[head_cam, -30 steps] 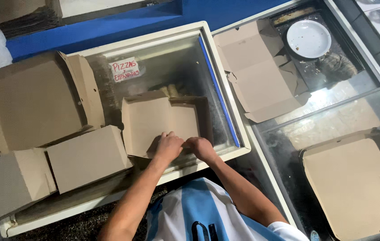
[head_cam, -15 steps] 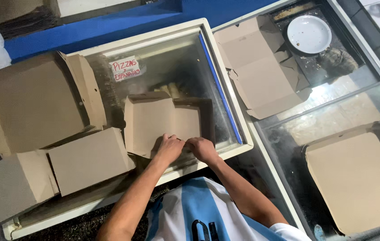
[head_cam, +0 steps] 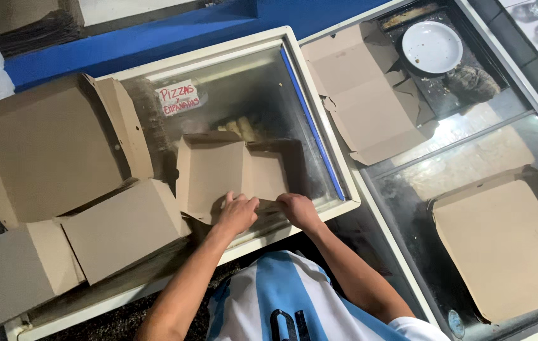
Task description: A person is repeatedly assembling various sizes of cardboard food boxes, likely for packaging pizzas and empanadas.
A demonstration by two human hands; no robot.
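The box (head_cam: pixel 231 169) lies on the glass lid of the freezer (head_cam: pixel 319 126), half formed: its far and right walls stand up, while the near edge is not yet folded in. The left hand (head_cam: pixel 237 213) presses flat on the box's near flap, fingers together and bent over the cardboard. The right hand (head_cam: pixel 298 209) pinches the same near edge just to the right, fingers curled on it. By the look of it, the folding is partway along; the front wall and the lid are left to do.

Left of the box, three made-up boxes sit together: a big one (head_cam: pixel 48 148) with its lid raised, a closed one (head_cam: pixel 120 227) in front of it, and a third (head_cam: pixel 10 278) at the near left corner. Right of the box, past the freezer's blue strip, one flat unfolded blank (head_cam: pixel 367 95) lies on the glass worktop (head_cam: pixel 471 145). Beyond it rests one white plate (head_cam: pixel 432 47). Further right and nearer, one closed flat box (head_cam: pixel 502 246) lies on the glass. So: one box in hand, three made up, one blank, one flat box, one plate.
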